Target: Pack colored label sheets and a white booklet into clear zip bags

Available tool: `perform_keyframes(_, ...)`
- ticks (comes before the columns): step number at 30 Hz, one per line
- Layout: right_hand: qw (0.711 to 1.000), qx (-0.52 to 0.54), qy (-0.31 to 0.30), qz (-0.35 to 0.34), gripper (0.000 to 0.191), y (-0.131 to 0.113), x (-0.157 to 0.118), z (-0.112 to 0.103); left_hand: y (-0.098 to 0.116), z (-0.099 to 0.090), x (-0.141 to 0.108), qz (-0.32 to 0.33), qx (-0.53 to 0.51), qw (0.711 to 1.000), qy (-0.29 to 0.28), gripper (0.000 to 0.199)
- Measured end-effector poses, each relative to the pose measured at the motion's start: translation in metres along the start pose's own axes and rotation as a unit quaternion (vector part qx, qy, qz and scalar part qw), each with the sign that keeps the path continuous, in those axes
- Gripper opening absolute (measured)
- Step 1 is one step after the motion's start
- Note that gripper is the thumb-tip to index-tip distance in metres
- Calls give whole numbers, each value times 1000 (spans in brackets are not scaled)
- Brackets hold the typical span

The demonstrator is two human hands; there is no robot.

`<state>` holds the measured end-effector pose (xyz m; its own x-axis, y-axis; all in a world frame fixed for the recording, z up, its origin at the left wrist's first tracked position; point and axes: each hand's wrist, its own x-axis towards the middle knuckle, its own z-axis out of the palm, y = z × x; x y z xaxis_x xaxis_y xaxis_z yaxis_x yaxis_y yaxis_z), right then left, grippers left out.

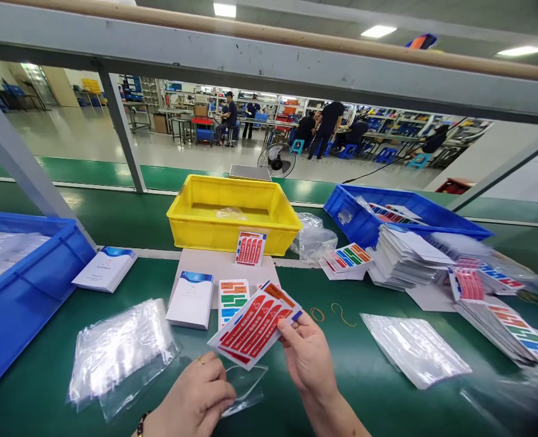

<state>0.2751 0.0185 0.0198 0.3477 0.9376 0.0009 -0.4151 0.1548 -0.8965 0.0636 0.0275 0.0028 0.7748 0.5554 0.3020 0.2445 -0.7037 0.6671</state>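
Observation:
Between the thumb and fingers of my right hand (pixel 309 355) are a few sticker sheets (pixel 255 328), fanned slightly, the top one printed with red shapes. My left hand (pixel 196 394) is closed on the edge of a clear plastic bag (pixel 248 391), just below the sheets' lower corner. The bag's mouth lies under that corner; whether they touch I cannot tell. Behind the held sheets lies a stack of colored sticker sheets (pixel 233 297). Left of it is a stack of white booklets (pixel 191 300). A pile of clear bags (pixel 121 346) rests beside my left hand.
A yellow bin (pixel 236 237) stands ahead, a red sticker sheet (pixel 250 249) leaning on its front. Blue bins stand left (pixel 27 303) and at the back right (pixel 350 212). Rubber bands (pixel 317 314), more bags (pixel 414 349) and paper stacks (pixel 405 258) lie right. People are in the background.

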Motion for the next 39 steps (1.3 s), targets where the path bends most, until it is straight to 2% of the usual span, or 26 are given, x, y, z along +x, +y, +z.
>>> perform_keyframes(2,999,-17,-51,3,24,0,-3,3,3,-3,0,19,37,999,12,23)
perform_keyframes(4,994,-56,-91,2,21,-3,-4,2,5,-5,0,11,41,998,39,21)
perform_keyframes(8,981,-156,-116,-13,20,-15,-7,0,6,-7,-2,-12,16,995,102,21)
perform_keyframes(11,964,-223,-141,-18,20,-21,-9,3,6,-4,-2,-14,-13,993,120,23)
perform_keyframes(13,946,-271,-178,-17,18,-21,-11,5,6,-2,-3,-14,-28,991,129,24)
perform_keyframes(16,915,-319,-245,-43,13,-21,-15,5,7,-1,-4,-5,-30,985,171,24)
perform_keyframes(21,883,-338,-305,-111,25,-24,-20,0,11,-4,-7,20,11,976,215,23)
perform_keyframes(26,809,-420,-383,-146,8,-25,-27,7,18,-9,-4,27,13,978,208,17)
perform_keyframes(29,783,-449,-380,-201,18,-23,-30,11,20,-14,-2,50,28,982,181,18)
perform_keyframes(32,778,-457,-354,-244,24,-20,-31,11,20,-19,-3,50,72,980,178,22)
perform_keyframes(35,767,-468,-342,-277,17,-17,-30,10,19,-22,-5,43,101,977,182,29)
perform_keyframes(39,755,-468,-326,-325,15,-12,-27,13,19,-23,-4,25,55,987,148,16)
